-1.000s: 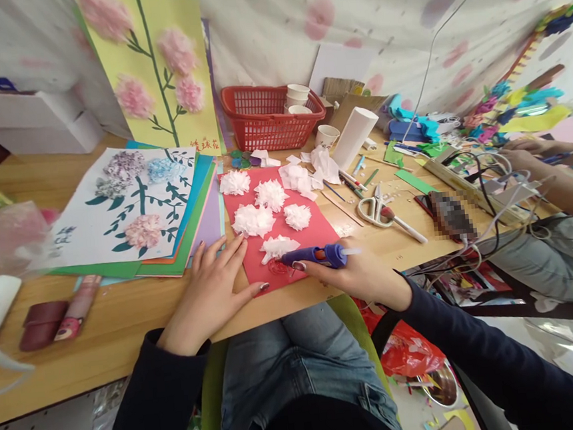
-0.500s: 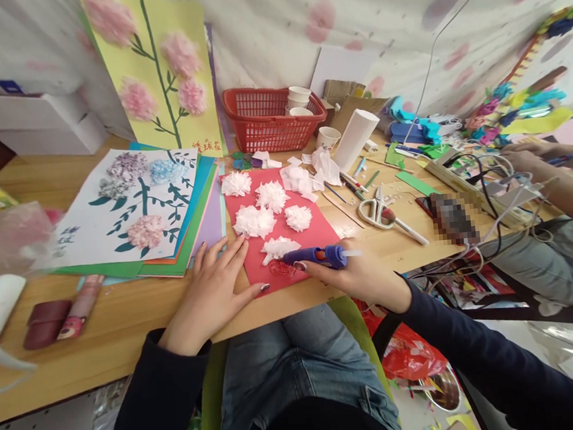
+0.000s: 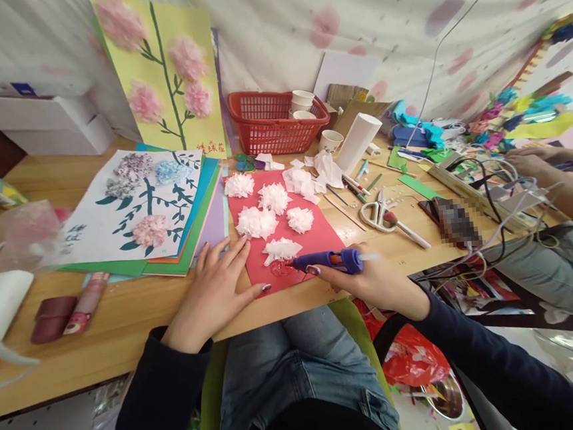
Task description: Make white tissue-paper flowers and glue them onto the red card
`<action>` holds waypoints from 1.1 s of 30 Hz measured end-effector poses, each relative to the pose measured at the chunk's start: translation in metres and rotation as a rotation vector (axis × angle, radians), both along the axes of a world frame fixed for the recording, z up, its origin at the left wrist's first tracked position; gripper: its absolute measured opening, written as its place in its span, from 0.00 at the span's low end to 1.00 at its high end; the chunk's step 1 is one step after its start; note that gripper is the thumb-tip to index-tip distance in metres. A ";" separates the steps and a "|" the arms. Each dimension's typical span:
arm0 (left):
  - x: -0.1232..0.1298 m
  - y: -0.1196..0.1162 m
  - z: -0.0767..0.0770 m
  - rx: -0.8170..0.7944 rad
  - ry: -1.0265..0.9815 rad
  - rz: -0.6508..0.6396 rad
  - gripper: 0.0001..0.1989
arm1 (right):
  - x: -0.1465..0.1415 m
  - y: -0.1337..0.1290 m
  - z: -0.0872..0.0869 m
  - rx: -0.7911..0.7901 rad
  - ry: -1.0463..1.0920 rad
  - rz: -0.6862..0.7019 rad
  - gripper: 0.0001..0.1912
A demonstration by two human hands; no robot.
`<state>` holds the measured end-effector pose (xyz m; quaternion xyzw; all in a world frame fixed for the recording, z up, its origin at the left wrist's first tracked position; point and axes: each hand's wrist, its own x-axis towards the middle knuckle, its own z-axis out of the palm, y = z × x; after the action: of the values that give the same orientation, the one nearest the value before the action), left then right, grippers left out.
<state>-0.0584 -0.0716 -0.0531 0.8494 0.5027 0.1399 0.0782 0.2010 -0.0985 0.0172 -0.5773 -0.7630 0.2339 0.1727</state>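
Observation:
My right hand (image 3: 379, 277) is wrapped round a blue glue gun (image 3: 328, 261), with a clear glue stick showing at its back end. The gun's nozzle points left, close to a shiny ring of glue (image 3: 281, 267) near the lower edge of the red sheet (image 3: 316, 246). My left hand (image 3: 220, 284) lies flat with fingers spread over the sheet's left edge and the table. Several white crumpled-paper flowers sit on the sheet; the nearest white flower (image 3: 282, 249) is just above the glue. Loose white paper pieces (image 3: 301, 181) overlap the sheet's upper right corner.
Left of the sheet lies a flower picture on a stack of coloured paper (image 3: 196, 239). Behind stand a red basket (image 3: 271, 124) and a white paper roll (image 3: 359, 143). Scissors (image 3: 379, 212), a phone (image 3: 452, 220) and cables lie rightward. Another person's hands (image 3: 537, 163) are far right.
My right hand has drawn the glue gun slightly to the right, off the glue ring, which now shows more fully. My left hand keeps its place.

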 end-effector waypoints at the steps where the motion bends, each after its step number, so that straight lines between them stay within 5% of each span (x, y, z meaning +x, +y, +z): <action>1: 0.000 0.000 0.000 0.007 -0.003 0.001 0.34 | 0.000 0.000 -0.001 0.016 -0.012 -0.002 0.21; 33: 0.000 0.000 0.002 -0.035 0.025 0.000 0.36 | -0.002 0.005 0.003 -0.023 0.028 0.013 0.18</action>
<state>-0.0583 -0.0717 -0.0510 0.8497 0.5060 0.1205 0.0867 0.1994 -0.0932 0.0205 -0.5708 -0.7615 0.2519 0.1752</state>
